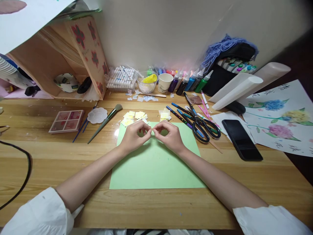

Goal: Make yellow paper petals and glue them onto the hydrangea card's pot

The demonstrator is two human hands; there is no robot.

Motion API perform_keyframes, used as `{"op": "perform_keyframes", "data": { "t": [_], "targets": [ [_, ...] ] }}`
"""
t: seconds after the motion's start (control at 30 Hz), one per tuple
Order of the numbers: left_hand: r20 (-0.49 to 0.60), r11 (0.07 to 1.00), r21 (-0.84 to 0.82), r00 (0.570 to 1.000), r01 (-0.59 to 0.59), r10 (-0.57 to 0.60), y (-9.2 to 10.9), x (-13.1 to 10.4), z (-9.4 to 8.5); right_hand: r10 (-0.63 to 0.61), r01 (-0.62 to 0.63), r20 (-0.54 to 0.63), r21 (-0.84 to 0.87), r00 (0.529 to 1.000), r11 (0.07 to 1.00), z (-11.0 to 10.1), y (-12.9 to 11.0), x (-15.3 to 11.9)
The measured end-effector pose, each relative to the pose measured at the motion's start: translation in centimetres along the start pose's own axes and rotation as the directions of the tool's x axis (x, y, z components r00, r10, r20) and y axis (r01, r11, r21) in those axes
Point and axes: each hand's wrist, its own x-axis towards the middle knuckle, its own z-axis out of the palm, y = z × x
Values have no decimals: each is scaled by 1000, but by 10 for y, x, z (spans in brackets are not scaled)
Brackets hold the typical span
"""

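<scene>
Fingertip work here, as left hand (137, 135) and right hand (170, 135) pinch closed over green paper (156, 169) (anything between hidden), the next move likely needing steadiness.

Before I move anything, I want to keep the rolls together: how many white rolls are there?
3: the front roll, nearest the phone; the left roll, just behind it; and the thick roll, farthest right. More may be hidden.
</scene>
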Motion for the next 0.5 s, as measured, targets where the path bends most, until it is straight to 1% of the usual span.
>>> {"op": "perform_keyframes", "data": {
  "t": [0.17,0.33,0.5],
  "targets": [
    [8,1000,0,1000,-2,2,0,0,-1,-6,6,-8,19,1000,1000,0,-1,0],
    [5,1000,12,1000,3,-3,1,1,0,-19,19,4,-25,1000,1000,0,-2,0],
    [20,1000,-2,1000,20,-20,0,0,0,-37,37,7,-28,999,999,0,-2,0]
  ]
}}
